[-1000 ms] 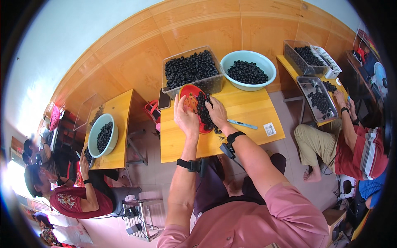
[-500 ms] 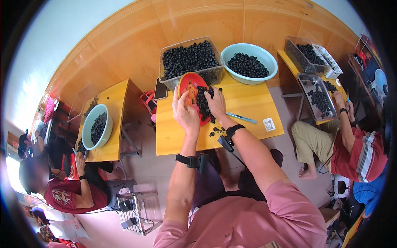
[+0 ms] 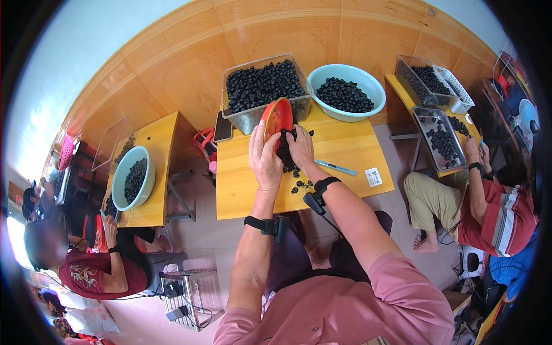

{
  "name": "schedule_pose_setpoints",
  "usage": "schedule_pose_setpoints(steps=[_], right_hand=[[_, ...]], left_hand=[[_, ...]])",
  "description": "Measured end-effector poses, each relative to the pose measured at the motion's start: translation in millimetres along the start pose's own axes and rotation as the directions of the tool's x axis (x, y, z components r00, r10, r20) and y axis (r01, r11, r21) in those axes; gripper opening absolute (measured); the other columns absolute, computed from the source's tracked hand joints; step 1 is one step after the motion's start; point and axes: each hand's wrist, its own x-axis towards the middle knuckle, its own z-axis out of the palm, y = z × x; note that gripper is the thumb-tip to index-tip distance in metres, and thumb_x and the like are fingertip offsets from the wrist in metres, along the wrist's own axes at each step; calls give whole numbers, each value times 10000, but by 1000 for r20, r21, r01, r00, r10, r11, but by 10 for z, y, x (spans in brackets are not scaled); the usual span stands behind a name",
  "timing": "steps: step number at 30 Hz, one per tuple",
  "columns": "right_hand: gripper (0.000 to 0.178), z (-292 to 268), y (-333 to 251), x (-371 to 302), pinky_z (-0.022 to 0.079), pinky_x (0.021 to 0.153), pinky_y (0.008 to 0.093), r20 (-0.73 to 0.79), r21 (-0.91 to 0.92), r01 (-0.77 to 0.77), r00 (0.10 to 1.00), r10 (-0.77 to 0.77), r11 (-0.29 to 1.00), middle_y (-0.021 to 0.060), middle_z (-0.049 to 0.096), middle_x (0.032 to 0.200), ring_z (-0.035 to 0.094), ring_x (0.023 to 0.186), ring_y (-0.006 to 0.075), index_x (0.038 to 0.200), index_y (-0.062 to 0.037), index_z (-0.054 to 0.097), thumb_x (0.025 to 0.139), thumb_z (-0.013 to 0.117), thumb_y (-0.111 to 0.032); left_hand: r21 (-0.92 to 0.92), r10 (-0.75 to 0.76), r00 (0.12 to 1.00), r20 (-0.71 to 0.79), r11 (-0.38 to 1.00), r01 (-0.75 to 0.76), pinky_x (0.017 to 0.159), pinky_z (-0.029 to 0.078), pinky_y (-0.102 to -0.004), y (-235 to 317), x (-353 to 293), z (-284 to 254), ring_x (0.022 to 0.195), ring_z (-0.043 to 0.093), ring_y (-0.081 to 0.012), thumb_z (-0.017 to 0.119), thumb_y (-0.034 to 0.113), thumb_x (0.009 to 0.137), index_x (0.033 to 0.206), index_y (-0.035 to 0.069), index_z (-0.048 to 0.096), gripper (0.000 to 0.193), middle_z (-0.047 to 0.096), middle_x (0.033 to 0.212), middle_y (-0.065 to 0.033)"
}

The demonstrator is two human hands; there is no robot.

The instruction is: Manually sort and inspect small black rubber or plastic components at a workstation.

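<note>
My left hand [image 3: 265, 159] is closed on the rim of a red dish [image 3: 280, 117], which is tipped steeply onto its edge. My right hand [image 3: 301, 148] is beside the dish, fingers curled against a heap of small black round pieces [image 3: 284, 150] on the table between the two hands. Its fingertips are partly hidden among the pieces. A few loose black pieces [image 3: 295, 189] lie nearer to me. To the right of my right hand is a slim blue pen-like tool [image 3: 336, 167].
Behind the dish, a clear bin [image 3: 251, 122] and a pale blue basin [image 3: 352, 114] hold black pieces. A phone [image 3: 223, 126] and white label [image 3: 374, 177] lie on my yellow table [image 3: 241, 198]. Co-workers sit at side tables, with a basin [image 3: 150, 178] left and metal tray [image 3: 425, 115] right.
The red dish has tilted further, from showing its patterned inside to standing nearly on edge. The pieces that lay against it now sit in a heap below, by my right hand.
</note>
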Motion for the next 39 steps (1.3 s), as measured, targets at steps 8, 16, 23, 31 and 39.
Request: schedule_pose_setpoints(steps=[8, 16, 23, 31, 39], right_hand=[[434, -50, 23, 42, 399, 1080, 438, -20, 30, 70, 997, -69, 997, 197, 577, 1344, 507, 1268, 375, 1323, -8, 544, 956, 595, -235], [374, -443, -110, 145, 443, 1025, 434, -5, 15, 148, 989, -148, 989, 203, 626, 1239, 563, 1192, 378, 1221, -19, 624, 905, 651, -218], [223, -1307, 123, 94, 481, 897, 457, 427, -293, 178, 904, -38, 939, 172, 645, 1052, 609, 1049, 377, 987, -28, 651, 845, 709, -190], [180, -1703, 285, -383, 483, 883, 460, 498, -437, 216, 866, 36, 873, 188, 634, 1015, 607, 1041, 383, 931, -26, 654, 836, 720, -165], [129, -1701, 413, -460, 530, 818, 459, 487, -530, 532, 828, -277, 660, 219, 666, 940, 658, 919, 387, 896, 43, 668, 809, 588, -10]], left_hand=[[19, 177, 979, 98, 983, -180, 1050, 477, -434, -50, 11, 35, 1303, 538, -369, 597, -104, 767, 1026, 45, 715, 321, 573, 1415, -129], [28, 294, 947, 129, 954, -299, 1045, 486, -435, -210, 129, -11, 1318, 523, -371, 625, -83, 754, 990, 49, 722, 288, 556, 1431, -123], [65, 332, 936, 116, 938, -341, 1047, 492, -426, -231, 247, -324, 1309, 535, -360, 635, -115, 715, 960, 56, 738, 316, 574, 1410, -124], [-18, -107, 959, -264, 994, 106, 1100, 433, -412, -257, 31, -819, 1310, 540, -371, 524, -202, 710, 904, 7, 717, 344, 577, 1388, -213], [-242, -532, 788, -309, 846, 476, 1122, 410, -398, -517, -625, -1363, 1338, 507, -313, 390, -206, 764, 946, -15, 648, 369, 497, 1489, -190]])
